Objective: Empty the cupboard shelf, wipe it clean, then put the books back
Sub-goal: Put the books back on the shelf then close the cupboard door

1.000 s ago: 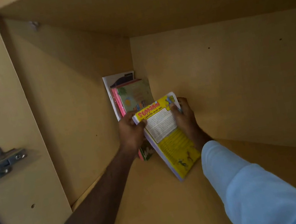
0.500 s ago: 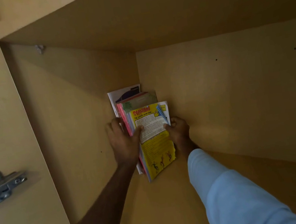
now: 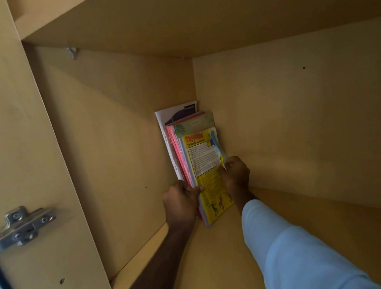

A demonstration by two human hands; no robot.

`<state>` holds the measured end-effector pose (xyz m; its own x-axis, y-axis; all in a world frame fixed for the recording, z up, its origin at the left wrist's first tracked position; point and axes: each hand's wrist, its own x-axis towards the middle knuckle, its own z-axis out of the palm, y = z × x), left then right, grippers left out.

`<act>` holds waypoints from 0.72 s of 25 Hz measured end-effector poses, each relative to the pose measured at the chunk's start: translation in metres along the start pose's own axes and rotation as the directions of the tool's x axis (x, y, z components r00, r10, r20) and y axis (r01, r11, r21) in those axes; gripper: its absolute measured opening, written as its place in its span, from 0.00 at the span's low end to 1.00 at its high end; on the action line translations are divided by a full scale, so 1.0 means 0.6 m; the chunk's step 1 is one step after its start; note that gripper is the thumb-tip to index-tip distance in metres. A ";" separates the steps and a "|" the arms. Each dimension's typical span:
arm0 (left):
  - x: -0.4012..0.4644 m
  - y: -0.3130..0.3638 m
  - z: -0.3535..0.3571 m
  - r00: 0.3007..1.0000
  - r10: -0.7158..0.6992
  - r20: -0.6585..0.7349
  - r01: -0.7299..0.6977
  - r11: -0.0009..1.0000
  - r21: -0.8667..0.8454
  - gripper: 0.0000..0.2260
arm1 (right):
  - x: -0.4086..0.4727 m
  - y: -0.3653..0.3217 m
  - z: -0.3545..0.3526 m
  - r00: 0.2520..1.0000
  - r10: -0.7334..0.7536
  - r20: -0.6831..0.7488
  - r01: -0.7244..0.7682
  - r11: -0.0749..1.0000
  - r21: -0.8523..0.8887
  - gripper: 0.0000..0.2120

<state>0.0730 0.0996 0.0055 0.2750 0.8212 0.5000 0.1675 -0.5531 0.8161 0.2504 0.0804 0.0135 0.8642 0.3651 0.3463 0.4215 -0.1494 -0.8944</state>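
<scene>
head view: the books stand up on end in the far left corner of the cupboard shelf. their long side goes up and down, and they lean a little to the left against the side wall. their covers face right and toward the person.

the front one is a yellow book. it has red letters at the top, a white box of small print in the middle, and little cartoon people at the bottom. behind it is a book with green leaves on it, next to pink edges. at the very back, touching the side wall, is a taller white book with a dark purple patch.

the left hand is on the near edge of the books. its fingers are curled round that edge and its thumb lies on the yellow cover. the right hand is at the right edge of the yellow book, by the back wall. its fingers are bent and pinch that edge.

a second ago the yellow book is tipped over far to the right, away from the others. half a second ago it is almost up. now it stands flat against the other books, deep in the corner, and both hands have moved farther in with it.

a metal hinge sits on the near left panel.
</scene>
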 end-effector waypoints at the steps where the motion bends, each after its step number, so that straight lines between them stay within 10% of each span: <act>1: 0.001 0.002 0.002 1.000 -0.002 -0.003 0.002 1.000 0.004 0.13 | -0.006 0.005 0.001 1.000 -0.015 -0.004 0.015 1.000 -0.015 0.18; 10: -0.007 0.012 -0.001 1.000 0.019 -0.003 -0.019 0.998 0.068 0.14 | -0.044 0.009 -0.003 0.970 -0.141 0.196 0.177 0.967 -0.183 0.20; 18: -0.018 0.018 -0.110 0.930 0.367 0.023 -0.346 0.851 0.395 0.35 | -0.081 -0.070 -0.014 0.848 -0.523 0.088 0.523 0.797 -0.303 0.28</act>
<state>0.0091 0.0942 0.0279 0.3391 0.5572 0.7579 0.4217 -0.8102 0.4070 0.1929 0.0609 0.0365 0.4882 0.4682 0.7365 0.8709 -0.2065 -0.4461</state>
